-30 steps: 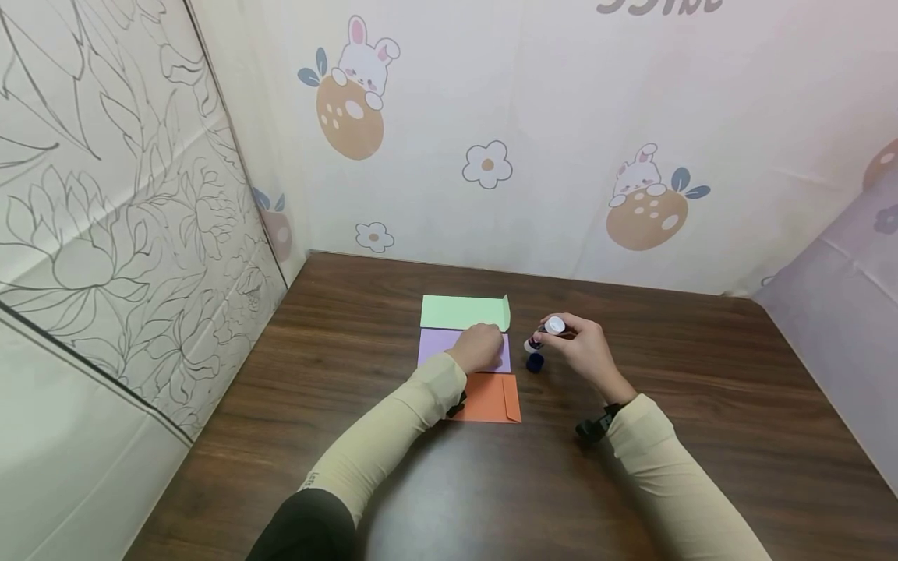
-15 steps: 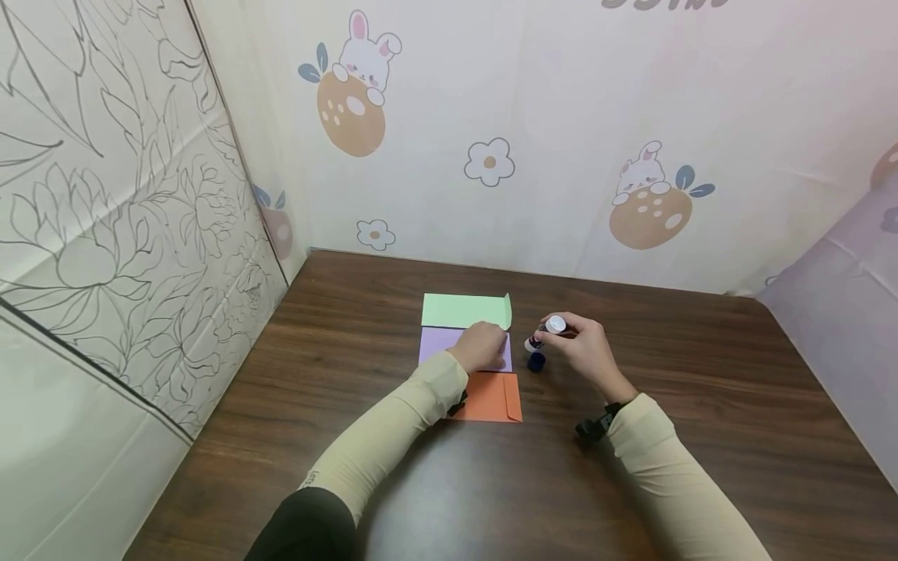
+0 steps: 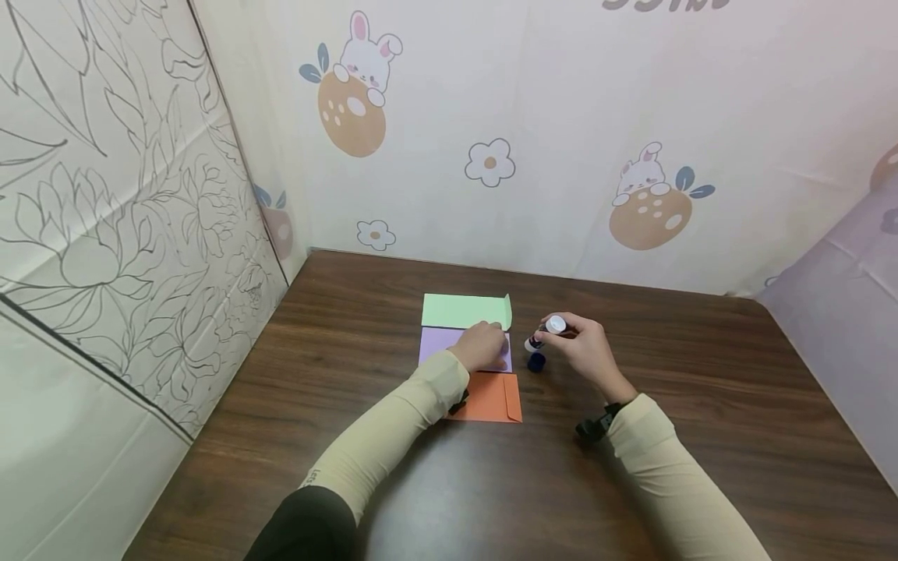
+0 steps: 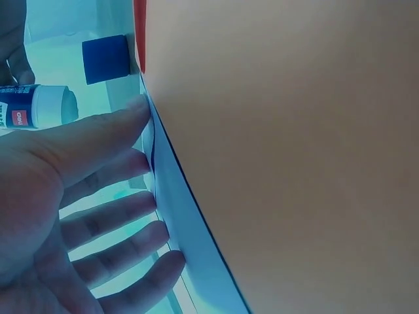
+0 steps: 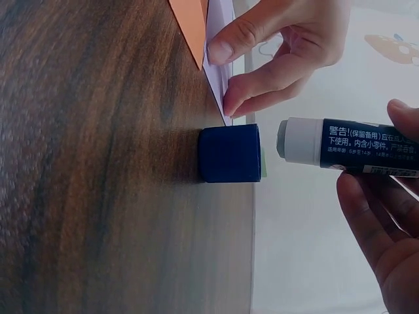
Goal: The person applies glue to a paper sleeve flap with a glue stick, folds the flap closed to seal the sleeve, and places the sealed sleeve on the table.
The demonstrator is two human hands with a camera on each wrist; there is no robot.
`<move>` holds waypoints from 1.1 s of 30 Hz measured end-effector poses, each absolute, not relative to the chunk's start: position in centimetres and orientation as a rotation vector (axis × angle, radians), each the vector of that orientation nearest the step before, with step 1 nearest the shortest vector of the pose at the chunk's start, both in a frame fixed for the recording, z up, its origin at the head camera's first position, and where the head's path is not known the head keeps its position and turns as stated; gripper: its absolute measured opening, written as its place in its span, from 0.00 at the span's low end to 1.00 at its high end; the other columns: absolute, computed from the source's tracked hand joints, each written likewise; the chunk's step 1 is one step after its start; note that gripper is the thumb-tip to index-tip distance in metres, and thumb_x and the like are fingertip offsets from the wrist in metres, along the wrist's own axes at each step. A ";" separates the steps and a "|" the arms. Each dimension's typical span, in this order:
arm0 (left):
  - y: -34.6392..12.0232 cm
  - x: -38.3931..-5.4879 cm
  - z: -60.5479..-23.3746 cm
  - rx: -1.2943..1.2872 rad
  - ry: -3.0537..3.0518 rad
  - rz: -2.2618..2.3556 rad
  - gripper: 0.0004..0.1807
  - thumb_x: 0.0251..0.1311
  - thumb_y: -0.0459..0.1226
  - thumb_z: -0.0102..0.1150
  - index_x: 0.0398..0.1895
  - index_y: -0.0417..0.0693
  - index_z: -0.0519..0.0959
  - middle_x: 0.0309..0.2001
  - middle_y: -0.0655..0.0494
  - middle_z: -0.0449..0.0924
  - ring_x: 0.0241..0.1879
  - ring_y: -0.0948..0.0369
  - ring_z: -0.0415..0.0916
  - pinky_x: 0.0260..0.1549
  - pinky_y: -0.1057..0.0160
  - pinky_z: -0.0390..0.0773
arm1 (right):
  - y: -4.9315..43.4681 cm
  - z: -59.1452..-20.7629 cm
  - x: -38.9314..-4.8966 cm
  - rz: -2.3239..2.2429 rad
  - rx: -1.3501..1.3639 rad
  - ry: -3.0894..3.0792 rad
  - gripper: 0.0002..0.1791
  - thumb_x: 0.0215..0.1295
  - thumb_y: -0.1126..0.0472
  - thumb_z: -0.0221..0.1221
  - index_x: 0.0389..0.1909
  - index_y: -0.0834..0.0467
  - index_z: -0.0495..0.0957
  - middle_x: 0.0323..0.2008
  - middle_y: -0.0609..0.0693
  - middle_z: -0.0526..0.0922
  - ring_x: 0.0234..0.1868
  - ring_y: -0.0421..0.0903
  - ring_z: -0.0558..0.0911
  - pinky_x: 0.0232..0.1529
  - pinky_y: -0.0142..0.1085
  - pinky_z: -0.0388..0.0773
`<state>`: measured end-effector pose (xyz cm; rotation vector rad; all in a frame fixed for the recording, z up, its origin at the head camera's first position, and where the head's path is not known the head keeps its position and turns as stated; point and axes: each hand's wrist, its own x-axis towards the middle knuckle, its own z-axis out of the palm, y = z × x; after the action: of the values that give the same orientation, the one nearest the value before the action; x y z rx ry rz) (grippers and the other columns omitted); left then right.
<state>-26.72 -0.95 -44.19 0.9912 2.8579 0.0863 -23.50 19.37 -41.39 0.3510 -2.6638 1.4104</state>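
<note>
Between two other envelopes lies a purple envelope (image 3: 436, 343). My left hand (image 3: 482, 347) rests on its right part; in the left wrist view the fingers are spread and fairly straight, with the fingertips (image 4: 171, 263) on the paper. My right hand (image 3: 588, 347) grips an uncapped glue stick (image 5: 366, 145) between thumb and fingers, its pale glue tip pointing down. Directly beneath that tip, a dark blue cap (image 5: 229, 154) stands on the table, apart from the glue stick. The right wrist view also catches the left thumb and fingers at the purple envelope's edge.
A green envelope (image 3: 459, 310) with its right flap raised lies behind the purple one. In front is an orange envelope (image 3: 487, 397), partly covered by the left wrist. All lie on a dark wooden table (image 3: 337, 312), with a printed wall cloth (image 3: 547, 218) behind.
</note>
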 end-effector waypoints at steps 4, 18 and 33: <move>-0.8 -26.8 -44.2 0.987 2.866 0.098 0.12 0.57 0.48 0.67 0.41 0.55 0.88 0.44 0.59 0.83 0.45 0.60 0.79 0.49 0.64 0.76 | 19.4 -41.4 -23.6 1.416 0.352 -2.656 0.16 0.58 0.55 0.69 0.43 0.59 0.83 0.42 0.57 0.86 0.37 0.28 0.80 0.37 0.22 0.77; -0.5 -26.6 -43.8 0.920 2.854 0.159 0.09 0.57 0.44 0.68 0.37 0.51 0.87 0.37 0.60 0.87 0.39 0.61 0.82 0.38 0.65 0.81 | 19.2 -41.0 -23.7 1.407 0.347 -2.683 0.17 0.59 0.52 0.68 0.44 0.59 0.82 0.43 0.56 0.86 0.38 0.30 0.80 0.39 0.21 0.77; -0.4 -25.5 -43.0 0.961 2.888 0.129 0.04 0.59 0.41 0.64 0.34 0.52 0.84 0.33 0.60 0.86 0.34 0.62 0.82 0.33 0.65 0.81 | 19.2 -41.0 -23.5 1.417 0.348 -2.682 0.18 0.59 0.53 0.68 0.45 0.60 0.82 0.43 0.56 0.86 0.38 0.29 0.80 0.38 0.22 0.77</move>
<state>-25.54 -0.40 -43.03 0.9611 2.8877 0.1289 -23.46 19.19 -41.03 0.3485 -2.6822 1.4173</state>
